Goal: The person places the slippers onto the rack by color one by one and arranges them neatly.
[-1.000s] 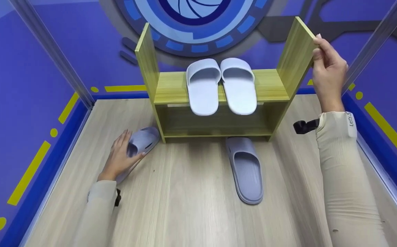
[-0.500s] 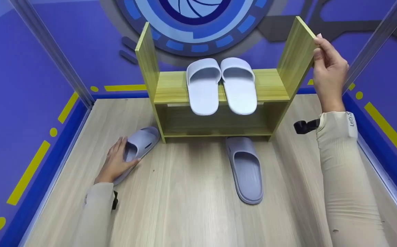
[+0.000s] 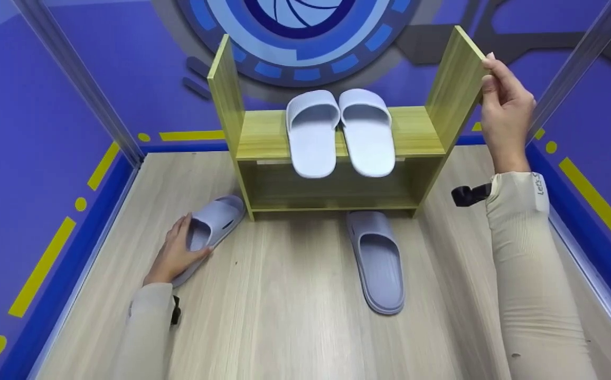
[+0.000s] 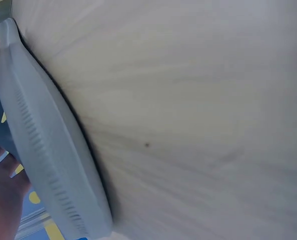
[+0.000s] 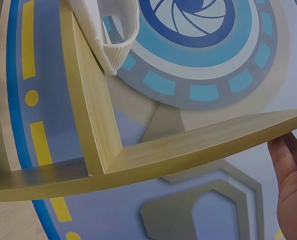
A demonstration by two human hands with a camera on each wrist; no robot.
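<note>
Grey slipper [image 3: 219, 214] is lying on the floor [image 3: 289, 295] left of the rack [image 3: 263, 132], its toe pointing far and right. Compared with a second ago, the left hand [image 3: 174, 250] is sitting nearer the heel, clear of the strap, while the slipper is staying put. Thumb and fingers are spreading wide across it, the thumb touching its right edge; I cannot tell whether they are gripping. That shift is probably readying a hold rather than moving the slipper. Meanwhile, the right hand [image 3: 508, 116] is pinching the rack's right side, apparently steadying it. White slippers [image 3: 313, 140] are resting on the upper shelf; the second grey slipper [image 3: 382, 269] is lying near the rack's right half.
</note>
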